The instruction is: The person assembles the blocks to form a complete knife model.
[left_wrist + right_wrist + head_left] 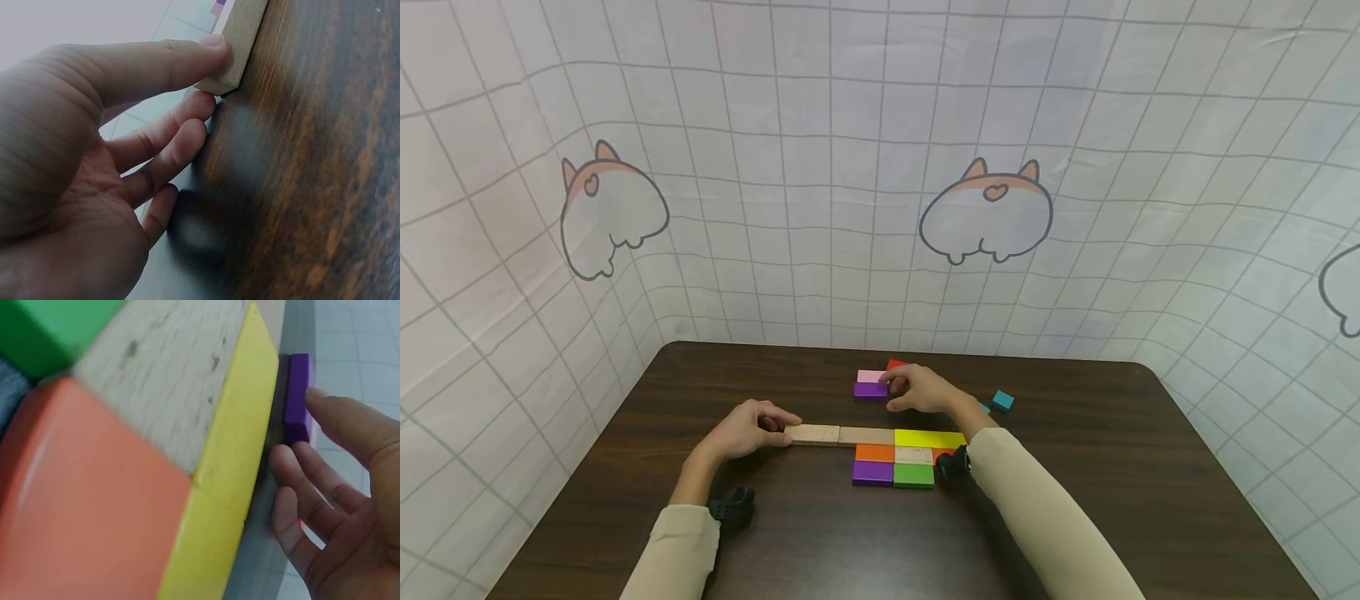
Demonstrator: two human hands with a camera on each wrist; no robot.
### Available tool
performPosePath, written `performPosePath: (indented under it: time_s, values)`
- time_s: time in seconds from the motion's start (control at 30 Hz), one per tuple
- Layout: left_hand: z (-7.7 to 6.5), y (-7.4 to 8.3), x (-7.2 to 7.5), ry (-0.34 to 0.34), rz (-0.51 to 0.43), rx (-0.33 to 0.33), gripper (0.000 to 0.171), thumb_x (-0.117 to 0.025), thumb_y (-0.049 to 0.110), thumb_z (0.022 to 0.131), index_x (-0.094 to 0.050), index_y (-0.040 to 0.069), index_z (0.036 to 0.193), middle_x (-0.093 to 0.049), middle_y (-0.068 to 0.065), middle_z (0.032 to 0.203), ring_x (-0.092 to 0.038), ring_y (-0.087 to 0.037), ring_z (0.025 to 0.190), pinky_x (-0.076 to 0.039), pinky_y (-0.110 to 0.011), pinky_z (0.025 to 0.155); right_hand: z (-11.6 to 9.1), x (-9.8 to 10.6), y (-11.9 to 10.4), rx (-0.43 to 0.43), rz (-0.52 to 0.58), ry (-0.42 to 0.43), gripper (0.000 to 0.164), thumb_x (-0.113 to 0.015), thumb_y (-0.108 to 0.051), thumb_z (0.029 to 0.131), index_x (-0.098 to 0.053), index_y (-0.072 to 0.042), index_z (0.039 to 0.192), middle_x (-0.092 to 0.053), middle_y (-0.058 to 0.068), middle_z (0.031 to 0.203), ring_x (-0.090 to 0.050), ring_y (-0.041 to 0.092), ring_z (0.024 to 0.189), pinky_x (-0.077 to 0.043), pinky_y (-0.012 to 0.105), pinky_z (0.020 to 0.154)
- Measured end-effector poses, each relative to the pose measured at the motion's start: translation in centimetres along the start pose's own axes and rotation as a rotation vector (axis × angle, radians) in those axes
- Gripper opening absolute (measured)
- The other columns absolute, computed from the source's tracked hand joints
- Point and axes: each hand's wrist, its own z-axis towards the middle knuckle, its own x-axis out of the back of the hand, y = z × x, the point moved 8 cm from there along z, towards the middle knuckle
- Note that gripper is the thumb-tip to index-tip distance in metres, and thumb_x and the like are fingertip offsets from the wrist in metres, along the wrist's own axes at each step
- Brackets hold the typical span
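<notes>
My left hand (748, 429) pinches the left end of a plain wooden block (812, 434), thumb along its near side. A second plain wooden block (867, 436) and yellow blocks (928, 438) continue that row to the right. In front of it lie an orange block (875, 452), a speckled wooden block (913, 456), a purple block (872, 474) and a green block (913, 476). Farther back, my right hand (925, 390) hovers with loosely bent, spread fingers beside another purple block (298, 397). A pink block (871, 377) lies behind that one.
A red block (897, 364), partly hidden by the right hand, lies at the back. Right of that hand is a teal block (1003, 401), with another teal piece half covered by the forearm. A white gridded curtain (820, 275) surrounds the dark wooden table (820, 542).
</notes>
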Motion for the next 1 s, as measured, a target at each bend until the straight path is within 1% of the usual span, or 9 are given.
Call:
performPosePath:
  time_s: [0.1,0.3,0.37,0.5,0.63,0.73,0.87,1.0]
  values:
    - [-0.1,0.2,-0.1,-0.003,-0.003,-0.006,0.028,-0.082,0.020,0.088,-0.079,0.014,0.116,-0.072,-0.005,0.104,-0.056,-0.016,0.087,-0.047,-0.032,0.078,0.4,-0.2,0.1,-0.008,-0.011,-0.002,0.047,-0.078,-0.017,0.092,-0.064,-0.014,0.137,-0.067,0.008,0.114,-0.060,0.022,0.105,-0.052,0.041,0.095]
    - [-0.1,0.2,-0.1,-0.003,-0.006,-0.007,0.028,-0.082,0.019,0.088,-0.079,0.014,0.115,-0.072,-0.005,0.104,-0.056,-0.017,0.087,-0.046,-0.033,0.077,1.1,-0.4,0.2,-0.030,0.022,0.006,0.039,-0.077,-0.011,0.092,-0.066,-0.013,0.130,-0.063,0.007,0.101,-0.059,0.019,0.081,-0.050,0.031,0.074]
    - [-0.1,0.2,0.0,-0.003,-0.001,-0.005,0.028,-0.082,0.019,0.088,-0.079,0.014,0.115,-0.072,-0.005,0.104,-0.056,-0.016,0.087,-0.046,-0.032,0.077,1.3,-0.5,0.2,-0.033,0.027,0.016,0.035,-0.077,-0.010,0.092,-0.067,-0.013,0.126,-0.062,0.007,0.097,-0.059,0.018,0.075,-0.050,0.029,0.070]
    - [0.0,0.1,0.0,0.001,0.004,-0.006,0.027,-0.082,0.020,0.088,-0.080,0.016,0.115,-0.072,-0.003,0.103,-0.056,-0.016,0.086,-0.047,-0.032,0.077,1.6,-0.4,0.1,-0.030,0.019,0.031,0.029,-0.077,-0.006,0.090,-0.068,-0.013,0.117,-0.060,0.005,0.091,-0.056,0.017,0.077,-0.048,0.027,0.070]
    - [0.0,0.1,-0.1,0.000,0.004,-0.020,0.027,-0.082,0.020,0.088,-0.080,0.017,0.114,-0.073,-0.002,0.104,-0.057,-0.017,0.087,-0.047,-0.034,0.078,1.5,-0.5,0.2,-0.019,0.015,0.027,0.029,-0.076,0.001,0.088,-0.068,-0.013,0.113,-0.059,0.005,0.090,-0.054,0.017,0.082,-0.046,0.028,0.073]
    - [0.0,0.1,-0.1,-0.002,0.005,-0.021,0.027,-0.082,0.020,0.088,-0.080,0.017,0.114,-0.073,-0.002,0.104,-0.057,-0.017,0.087,-0.048,-0.034,0.078,1.4,-0.5,0.2,-0.010,0.014,0.015,0.031,-0.076,0.002,0.088,-0.069,-0.012,0.115,-0.060,0.004,0.089,-0.054,0.017,0.082,-0.046,0.029,0.075]
    - [0.0,0.2,-0.1,-0.001,0.010,-0.017,0.027,-0.082,0.021,0.088,-0.080,0.017,0.115,-0.073,-0.004,0.105,-0.058,-0.016,0.088,-0.048,-0.032,0.078,1.2,-0.7,-0.1,-0.003,0.001,0.000,0.033,-0.076,-0.001,0.089,-0.070,-0.011,0.120,-0.062,0.003,0.088,-0.055,0.015,0.081,-0.047,0.028,0.077]
    - [-0.1,0.2,0.0,0.002,0.012,-0.019,0.028,-0.082,0.021,0.088,-0.080,0.016,0.115,-0.073,-0.004,0.105,-0.058,-0.015,0.088,-0.048,-0.031,0.078,1.1,-0.8,-0.2,0.000,-0.007,-0.015,0.033,-0.076,-0.002,0.090,-0.071,-0.009,0.122,-0.063,0.002,0.084,-0.054,0.013,0.076,-0.046,0.026,0.073]
